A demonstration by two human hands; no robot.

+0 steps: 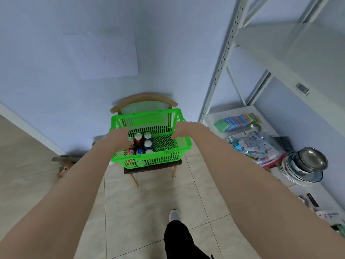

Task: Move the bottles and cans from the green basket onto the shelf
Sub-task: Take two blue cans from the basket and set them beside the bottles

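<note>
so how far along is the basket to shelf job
Done: nothing visible; no cans stand on the shelf, whose lower level holds sponges and bowls. In hand: both hands reach into the green basket on the chair, the left hand over the cans, the right hand over the bare half; whether either grips anything is unclear. Left: every can, grouped at the basket's left side.
</note>
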